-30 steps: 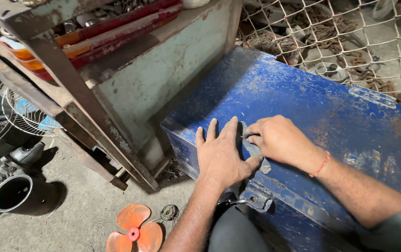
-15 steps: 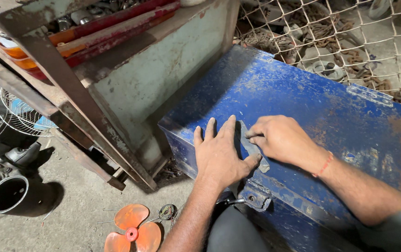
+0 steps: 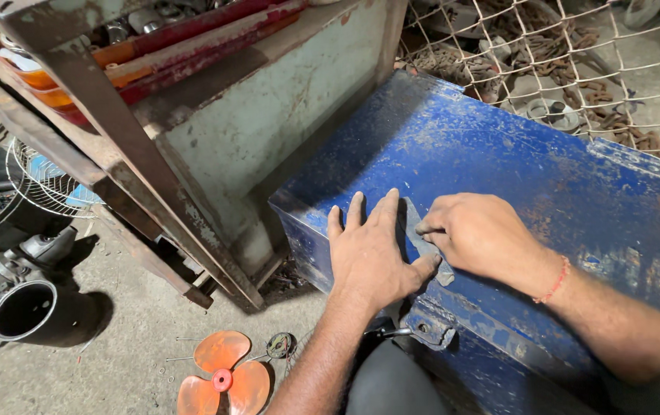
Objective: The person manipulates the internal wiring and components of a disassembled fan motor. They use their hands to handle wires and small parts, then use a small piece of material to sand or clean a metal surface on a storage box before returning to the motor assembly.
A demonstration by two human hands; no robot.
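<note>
A person's left hand (image 3: 376,257) lies flat, fingers spread open, on the lid of a worn blue metal box (image 3: 530,177), near its front edge and toward the left corner. Just beside it, the right hand (image 3: 483,234) has its fingers curled closed on a thin grey metal strip (image 3: 424,244), which lies on the lid between the two hands, the left thumb touching its lower end. A red thread bracelet (image 3: 556,280) circles the right wrist. Below the hands, a metal hasp (image 3: 430,330) hangs on the box's front face. A rusty steel rack (image 3: 114,146) with red and orange trays stands to the left of the box, wire mesh fencing (image 3: 576,69) behind it. On the concrete floor lie an orange fan blade (image 3: 222,376), a black motor housing (image 3: 14,296) and a wire fan guard (image 3: 45,180).
</note>
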